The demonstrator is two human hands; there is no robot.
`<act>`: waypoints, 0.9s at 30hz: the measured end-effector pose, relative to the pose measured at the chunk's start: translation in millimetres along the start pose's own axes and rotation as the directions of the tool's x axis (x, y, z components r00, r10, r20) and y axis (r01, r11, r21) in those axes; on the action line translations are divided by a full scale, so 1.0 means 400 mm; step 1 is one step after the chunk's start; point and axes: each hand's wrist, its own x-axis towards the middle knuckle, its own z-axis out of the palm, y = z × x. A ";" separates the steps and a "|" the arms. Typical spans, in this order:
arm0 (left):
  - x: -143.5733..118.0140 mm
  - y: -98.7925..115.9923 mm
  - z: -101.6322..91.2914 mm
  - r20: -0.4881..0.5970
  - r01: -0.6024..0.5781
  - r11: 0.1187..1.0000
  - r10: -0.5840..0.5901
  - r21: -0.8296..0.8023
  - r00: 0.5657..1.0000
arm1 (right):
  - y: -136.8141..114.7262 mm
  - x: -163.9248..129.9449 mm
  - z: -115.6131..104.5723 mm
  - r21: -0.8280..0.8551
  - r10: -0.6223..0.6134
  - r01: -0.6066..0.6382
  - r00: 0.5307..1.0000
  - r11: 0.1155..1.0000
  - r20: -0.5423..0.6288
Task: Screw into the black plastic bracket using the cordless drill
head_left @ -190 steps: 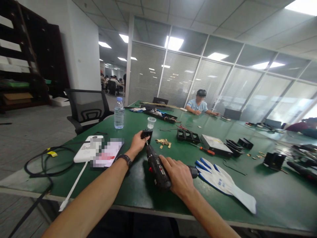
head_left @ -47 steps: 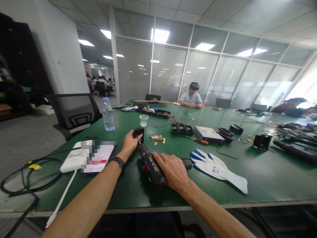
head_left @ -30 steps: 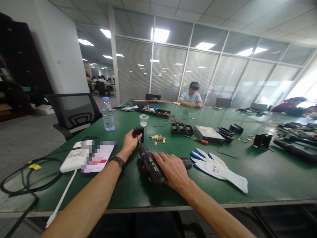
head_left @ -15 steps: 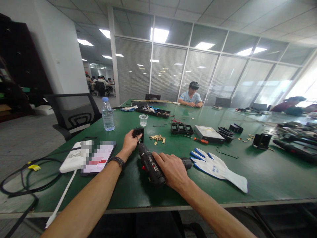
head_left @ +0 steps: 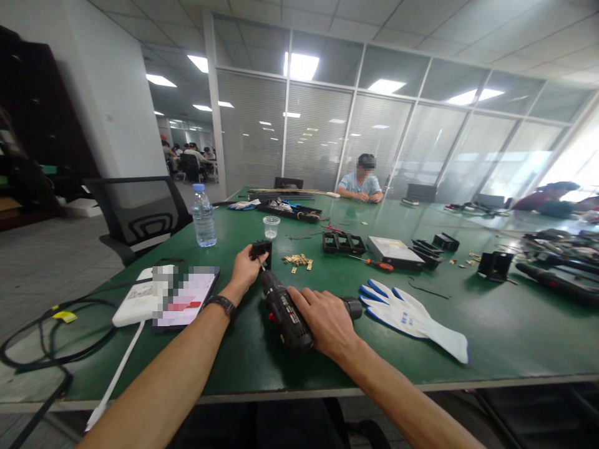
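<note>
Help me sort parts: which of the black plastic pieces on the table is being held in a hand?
The small black piece gripped by the left hand, nearest the drill; the others lie untouched farther right.

Right hand (head_left: 327, 324) grips a black drill (head_left: 283, 308); left hand (head_left: 246, 268) steadies a black part (head_left: 261, 249)

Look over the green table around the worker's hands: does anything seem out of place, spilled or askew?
Small brass-coloured parts lie loosely scattered on the table just right of the black part in the left hand. Nothing looks spilled or damaged.
</note>
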 end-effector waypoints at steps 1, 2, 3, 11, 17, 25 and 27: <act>0.001 -0.002 0.000 0.001 0.001 1.000 -0.001 -0.004 1.000 | 0.000 0.000 0.001 -0.001 -0.002 0.002 1.000 1.000 -0.004; 0.001 -0.005 0.000 0.002 0.001 1.000 -0.001 -0.008 1.000 | 0.000 0.000 0.001 -0.002 -0.003 0.003 1.000 1.000 -0.004; 0.002 -0.006 0.000 0.003 0.000 1.000 0.000 -0.009 1.000 | 0.001 0.000 0.001 -0.004 -0.005 0.005 1.000 1.000 0.000; 0.000 0.000 0.000 0.001 -0.004 1.000 0.004 0.028 1.000 | 0.002 0.001 -0.004 0.000 0.000 0.000 1.000 1.000 0.009; -0.001 -0.002 -0.001 0.006 -0.015 1.000 0.014 0.019 1.000 | 0.000 0.001 -0.003 0.000 -0.002 0.002 1.000 1.000 0.000; 0.000 -0.007 -0.002 0.001 -0.015 1.000 0.015 0.014 1.000 | -0.004 0.002 -0.015 -0.001 0.012 -0.012 0.998 1.000 0.062; 0.001 -0.009 -0.002 0.003 -0.015 1.000 0.015 0.014 1.000 | -0.005 0.001 -0.016 0.000 0.009 -0.009 0.999 1.000 0.047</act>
